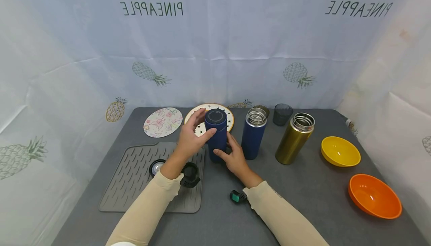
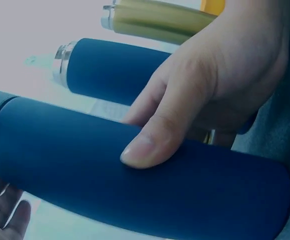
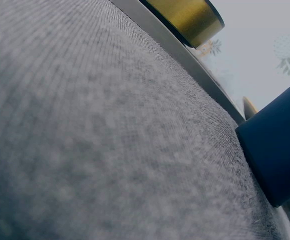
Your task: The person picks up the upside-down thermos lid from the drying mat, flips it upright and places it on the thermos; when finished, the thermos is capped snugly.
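A dark blue thermos bottle (image 1: 218,146) stands upright on the grey table with its lid (image 1: 216,116) on. My left hand (image 1: 193,137) holds the lid from the left, thumb at the near side. Lower on the body, my right hand (image 1: 237,160) grips the bottle, and its thumb (image 2: 147,150) lies along the side in the left wrist view. Just right of it stands a second blue bottle (image 1: 253,139) with a bare steel mouth. Beyond that is a gold bottle (image 1: 292,145), also lidless. The right wrist view is mostly filled by blurred grey fabric-like texture.
Under my left forearm lies a grey ridged mat (image 1: 129,176) with a black-rimmed lid (image 1: 156,167) and a black round piece (image 1: 190,170). Behind are a floral disc (image 1: 163,122), a star-patterned plate (image 1: 230,118) and a dark cup (image 1: 282,115). Yellow (image 1: 340,151) and orange (image 1: 374,196) bowls stand right.
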Motion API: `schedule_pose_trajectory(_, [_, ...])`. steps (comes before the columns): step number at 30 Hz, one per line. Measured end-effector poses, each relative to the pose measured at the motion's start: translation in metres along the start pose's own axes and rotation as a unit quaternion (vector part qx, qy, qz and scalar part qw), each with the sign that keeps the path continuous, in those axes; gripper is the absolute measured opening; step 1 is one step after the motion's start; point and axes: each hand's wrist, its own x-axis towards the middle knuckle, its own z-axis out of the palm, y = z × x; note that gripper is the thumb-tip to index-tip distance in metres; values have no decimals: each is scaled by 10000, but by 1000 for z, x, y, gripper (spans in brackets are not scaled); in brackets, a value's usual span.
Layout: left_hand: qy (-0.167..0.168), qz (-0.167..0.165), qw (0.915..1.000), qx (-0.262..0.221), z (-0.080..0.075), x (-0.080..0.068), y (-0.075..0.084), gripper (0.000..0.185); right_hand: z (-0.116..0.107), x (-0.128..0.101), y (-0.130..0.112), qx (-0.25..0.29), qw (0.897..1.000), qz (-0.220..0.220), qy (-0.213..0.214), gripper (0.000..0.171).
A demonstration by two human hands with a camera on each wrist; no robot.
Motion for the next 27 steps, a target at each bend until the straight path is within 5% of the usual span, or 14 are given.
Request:
schedule_pose_trajectory(6, [-224,-247,9993,-179,9,-1,27,84,1,-1,0,-43,10000,24,1,81])
schedule_pose_trajectory(13, [-113,-387,9987,-296,25,10,-3,96,-2,-3,0,-182,9998,-38,-30,80])
schedule_pose_trajectory(27, [156,-258,9995,10,17,11,-10,90,-4,-1,-29,-11,9999,98,-86,78])
